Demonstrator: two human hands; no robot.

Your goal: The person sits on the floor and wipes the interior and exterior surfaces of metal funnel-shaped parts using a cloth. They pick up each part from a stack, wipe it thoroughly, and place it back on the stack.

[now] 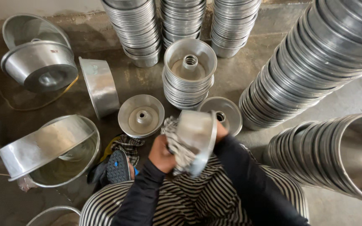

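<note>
Centre frame: left hand (161,153) presses a checked rag (177,144) against a tube pan (197,136), fist closed on the cloth. Right hand (221,130) mostly hidden behind the pan, apparently gripping its rim. Judgement: brace pan on lap, rotate steadily, wipe full wall; motion blur suggests fast strokes.

Stacks of metal tube pans (188,86): six. Loose single tube pans (141,116): three, one held. Large metal basins (40,62): at least five.
</note>
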